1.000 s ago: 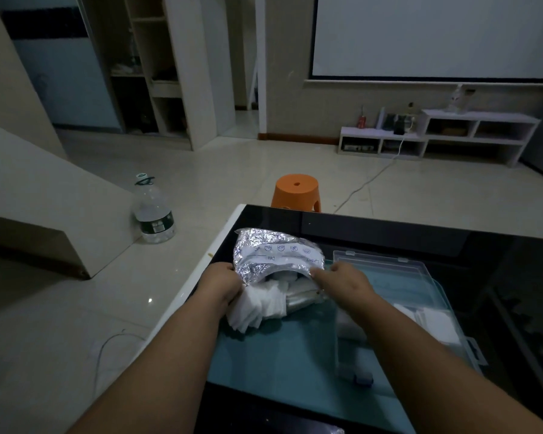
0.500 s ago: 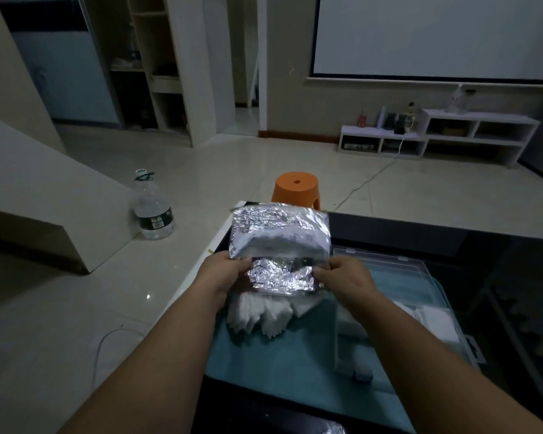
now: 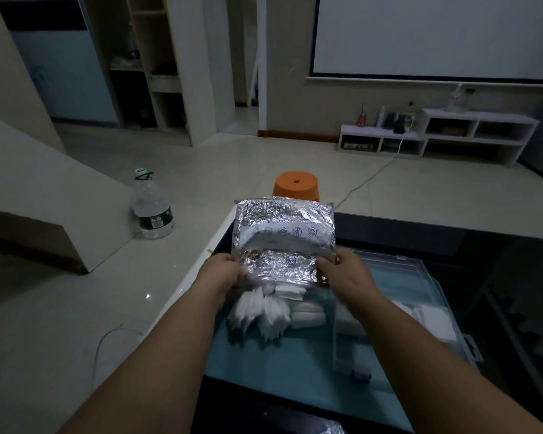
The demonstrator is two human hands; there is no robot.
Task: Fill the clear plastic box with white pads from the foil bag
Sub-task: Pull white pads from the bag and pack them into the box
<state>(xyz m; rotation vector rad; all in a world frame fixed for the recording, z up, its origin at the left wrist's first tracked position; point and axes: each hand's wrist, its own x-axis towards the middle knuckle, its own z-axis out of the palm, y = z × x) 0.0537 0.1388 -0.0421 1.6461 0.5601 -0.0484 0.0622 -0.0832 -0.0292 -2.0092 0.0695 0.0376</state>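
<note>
Pinching the foil bag (image 3: 284, 239) between left hand (image 3: 221, 277) and right hand (image 3: 345, 274), white pads (image 3: 264, 311) below.

Dim room, dark vignetted corners, wide-angle edge bending, glare on foil bag (image 3: 284, 242).

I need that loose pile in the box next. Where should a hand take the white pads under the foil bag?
Probably grip the white pads across the fanned stack, from the near side: their free corners lie nearest, while the foil bag hangs over their far ends.
</note>
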